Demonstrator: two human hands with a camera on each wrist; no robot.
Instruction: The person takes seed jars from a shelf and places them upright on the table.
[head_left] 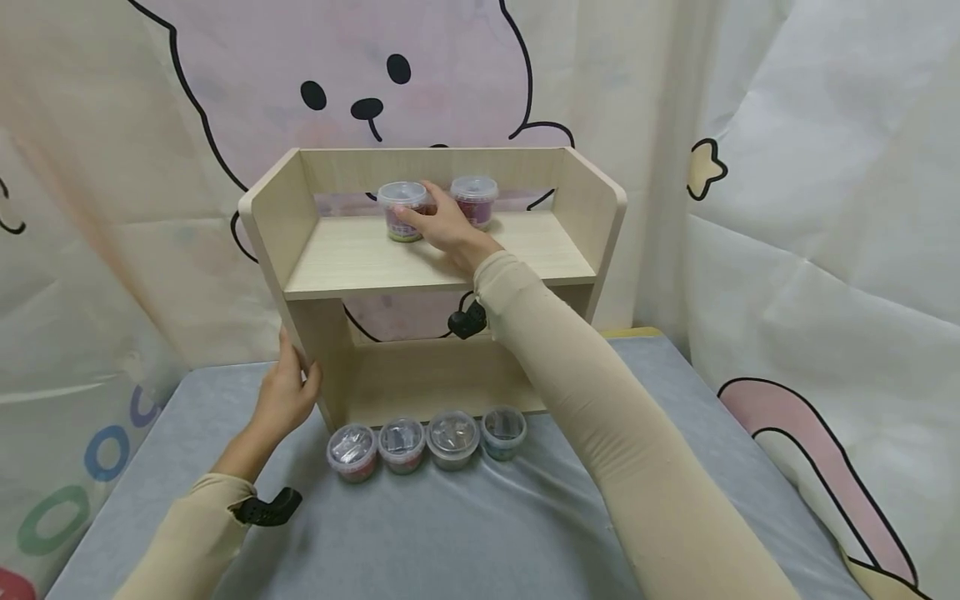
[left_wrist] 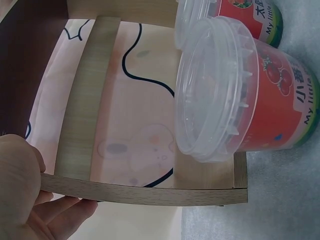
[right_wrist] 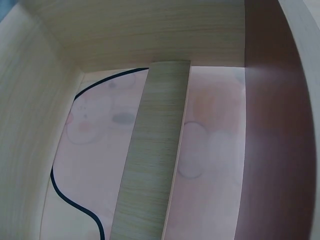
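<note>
A small two-tier wooden shelf stands on the table. On its upper board my right hand holds a clear-lidded plastic tub with a purple label, thumb and fingers at the tub's right side. Just right of those fingers sits a second purple tub. My left hand grips the edge of the shelf's left side panel, thumb on one face and fingers on the other. The right wrist view shows only the shelf's lower compartment, no hand.
Several lidded tubs stand in a row before the shelf, among them a red-labelled tub at the left end and a bluish tub at the right end. A grey-blue cloth covers the table. Printed curtains hang behind and beside it.
</note>
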